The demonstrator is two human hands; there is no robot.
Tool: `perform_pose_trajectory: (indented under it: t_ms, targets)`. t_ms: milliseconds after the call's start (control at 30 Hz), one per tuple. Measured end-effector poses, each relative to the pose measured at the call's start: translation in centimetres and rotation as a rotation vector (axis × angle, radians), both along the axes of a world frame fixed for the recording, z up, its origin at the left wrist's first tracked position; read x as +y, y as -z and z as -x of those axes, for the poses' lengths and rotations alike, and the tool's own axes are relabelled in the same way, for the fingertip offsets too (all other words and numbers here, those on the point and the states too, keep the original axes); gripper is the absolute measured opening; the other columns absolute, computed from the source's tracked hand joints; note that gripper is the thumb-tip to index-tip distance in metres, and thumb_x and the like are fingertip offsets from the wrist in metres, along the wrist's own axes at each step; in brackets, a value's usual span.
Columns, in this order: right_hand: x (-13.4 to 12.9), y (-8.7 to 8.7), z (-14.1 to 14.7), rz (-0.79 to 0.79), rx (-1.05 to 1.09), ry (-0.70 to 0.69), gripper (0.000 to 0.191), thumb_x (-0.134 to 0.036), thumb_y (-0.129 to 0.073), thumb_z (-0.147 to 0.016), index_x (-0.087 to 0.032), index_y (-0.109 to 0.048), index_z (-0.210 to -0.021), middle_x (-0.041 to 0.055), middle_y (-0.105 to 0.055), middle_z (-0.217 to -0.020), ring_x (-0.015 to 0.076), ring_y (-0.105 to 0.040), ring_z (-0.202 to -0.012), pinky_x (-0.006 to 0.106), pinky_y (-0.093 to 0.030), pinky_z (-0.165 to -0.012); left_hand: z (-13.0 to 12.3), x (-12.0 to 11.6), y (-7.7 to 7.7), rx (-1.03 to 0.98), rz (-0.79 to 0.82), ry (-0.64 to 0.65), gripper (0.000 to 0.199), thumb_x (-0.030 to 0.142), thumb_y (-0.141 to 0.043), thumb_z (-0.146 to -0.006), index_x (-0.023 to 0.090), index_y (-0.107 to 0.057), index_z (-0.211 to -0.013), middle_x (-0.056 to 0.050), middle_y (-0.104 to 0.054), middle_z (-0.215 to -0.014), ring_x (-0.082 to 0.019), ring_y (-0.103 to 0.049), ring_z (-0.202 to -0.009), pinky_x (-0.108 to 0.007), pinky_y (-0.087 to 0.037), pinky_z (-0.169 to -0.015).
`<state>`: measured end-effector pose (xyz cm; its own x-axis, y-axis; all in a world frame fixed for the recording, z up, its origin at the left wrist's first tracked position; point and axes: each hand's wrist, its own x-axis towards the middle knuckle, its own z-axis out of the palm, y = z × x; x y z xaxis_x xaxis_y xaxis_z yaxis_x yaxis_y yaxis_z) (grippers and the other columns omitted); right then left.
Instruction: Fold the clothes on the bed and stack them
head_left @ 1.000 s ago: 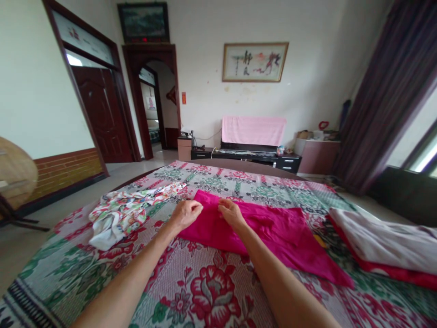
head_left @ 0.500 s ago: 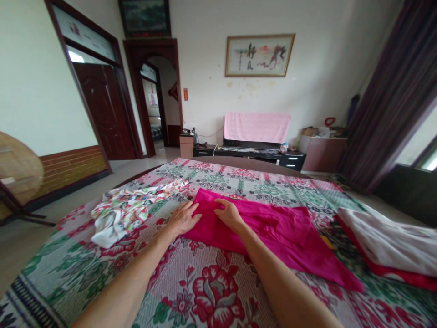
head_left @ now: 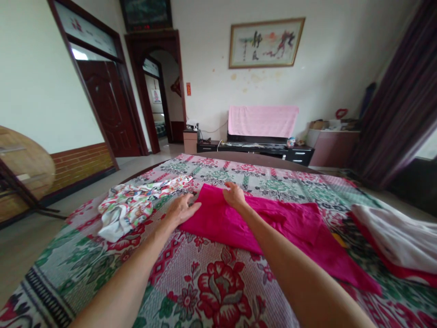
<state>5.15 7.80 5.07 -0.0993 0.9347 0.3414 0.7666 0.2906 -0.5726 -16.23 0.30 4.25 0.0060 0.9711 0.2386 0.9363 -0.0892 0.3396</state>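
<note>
A bright pink garment, partly folded and creased on its right side, lies across the floral cloth on the table. My left hand rests at its left edge, thumb and fingers apart. At the garment's far edge, near its left end, is my right hand, its fingers loosely bent and apart, with no fabric visibly gripped. Part of that hand's underside is hidden from me. Left of my left hand lies a crumpled white garment with a colourful print.
A stack of white and red clothes sits at the table's right side. A small yellow item shows by the pink garment. Beyond the table stands a low black cabinet with a pink towel above it. A round wooden board leans at left.
My right hand has loosened from a pinch and shifted slightly toward the garment's far edge. My left hand's fingers have lifted and spread a little. The view has tilted slightly.
</note>
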Motion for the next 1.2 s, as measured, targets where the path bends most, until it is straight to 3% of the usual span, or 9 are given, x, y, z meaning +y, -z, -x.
perform_pose_trajectory:
  t_ms: [67, 133, 267, 433, 600, 733, 867, 1033, 1200]
  targets:
    - [0.6, -0.8, 0.7, 0.031, -0.050, -0.009, 0.041, -0.020, -0.045, -0.083, -0.019, -0.062, -0.120, 0.0093, -0.066, -0.115, 0.0231, -0.061, -0.105, 0.032, -0.045, -0.089, 0.9, -0.1, -1.1, -0.020, 0.129, -0.045, 0.040, 0.051, -0.048, -0.081, 0.021, -0.071, -0.093, -0.003, -0.071, -0.084, -0.018, -0.063, -0.082, -0.024, -0.044, -0.072]
    - [0.9, -1.3, 1.6, 0.072, -0.099, -0.024, 0.038, -0.024, -0.042, -0.086, -0.020, -0.064, -0.117, 0.0087, -0.068, -0.112, 0.0233, -0.061, -0.104, 0.032, -0.045, -0.086, 1.7, -0.3, -1.8, -0.034, 0.248, -0.013, 0.039, 0.052, -0.049, -0.078, 0.020, -0.069, -0.070, 0.001, -0.063, -0.061, -0.014, -0.058, -0.063, -0.022, -0.038, -0.058]
    - [1.3, -0.9, 3.4, 0.159, -0.187, -0.034, 0.033, -0.028, -0.043, -0.085, -0.023, -0.068, -0.106, 0.0077, -0.071, -0.100, 0.0245, -0.064, -0.094, 0.033, -0.046, -0.080, 2.2, -0.8, -2.4, -0.119, 0.404, 0.074, 0.036, 0.051, -0.058, -0.068, 0.019, -0.057, -0.051, 0.006, -0.041, -0.042, -0.009, -0.038, -0.045, -0.023, -0.024, -0.045]
    - [2.6, 0.6, 3.3, 0.102, -0.110, -0.004, 0.030, -0.024, -0.045, -0.083, -0.023, -0.072, -0.096, 0.0039, -0.071, -0.093, 0.0185, -0.063, -0.087, 0.024, -0.043, -0.073, 2.3, -0.9, -2.1, -0.192, 0.466, 0.119, 0.030, 0.045, -0.062, -0.063, 0.019, -0.054, -0.050, 0.007, -0.038, -0.042, -0.008, -0.033, -0.044, -0.023, -0.021, -0.043]
    - [3.4, 0.5, 0.3, 0.079, 0.059, 0.009, 0.036, -0.028, -0.039, -0.087, -0.017, -0.070, -0.101, 0.0025, -0.070, -0.087, 0.0155, -0.060, -0.076, 0.021, -0.042, -0.066, 1.9, -1.3, -2.2, -0.169, 0.497, 0.023, 0.025, 0.044, -0.059, -0.067, 0.020, -0.059, -0.059, 0.007, -0.041, -0.040, -0.009, -0.039, -0.042, -0.022, -0.026, -0.043]
    - [2.4, 0.0, -2.3, 0.037, 0.005, 0.114, 0.034, -0.022, -0.043, -0.084, -0.020, -0.070, -0.105, 0.0036, -0.070, -0.095, 0.0174, -0.061, -0.085, 0.022, -0.042, -0.072, 0.4, -2.6, -2.9, 0.002, 0.235, 0.029, 0.024, 0.040, -0.064, -0.067, 0.021, -0.067, -0.081, 0.004, -0.054, -0.054, -0.013, -0.051, -0.057, -0.023, -0.035, -0.054]
    - [1.5, 0.3, -2.8, 0.087, -0.186, 0.047, 0.034, -0.023, -0.041, -0.086, -0.018, -0.073, -0.094, 0.0060, -0.071, -0.088, 0.0181, -0.062, -0.082, 0.023, -0.041, -0.071, -2.1, -4.1, -3.2, 0.065, 0.006, 0.140, 0.032, 0.039, -0.064, -0.072, 0.022, -0.067, -0.100, -0.002, -0.064, -0.077, -0.016, -0.057, -0.073, -0.026, -0.042, -0.070]
    - [2.4, 0.3, -1.5, 0.177, -0.251, 0.004, 0.035, -0.027, -0.043, -0.085, -0.013, -0.074, -0.075, 0.0094, -0.068, -0.071, 0.0172, -0.060, -0.067, 0.023, -0.038, -0.061, -3.0, -4.3, -1.9, 0.065, 0.091, 0.381, 0.031, 0.042, -0.066, -0.070, 0.025, -0.071, -0.096, -0.002, -0.065, -0.088, -0.017, -0.059, -0.078, -0.026, -0.042, -0.071]
    - [2.9, 0.3, -0.6, 0.194, -0.198, -0.008, 0.022, -0.022, -0.052, -0.075, -0.016, -0.072, -0.070, 0.0029, -0.062, -0.058, 0.0134, -0.054, -0.057, 0.022, -0.032, -0.054, -2.7, -3.7, -0.6, 0.075, 0.063, 0.420, 0.019, 0.032, -0.057, -0.077, 0.024, -0.072, -0.086, -0.002, -0.063, -0.081, -0.014, -0.057, -0.074, -0.025, -0.041, -0.071]
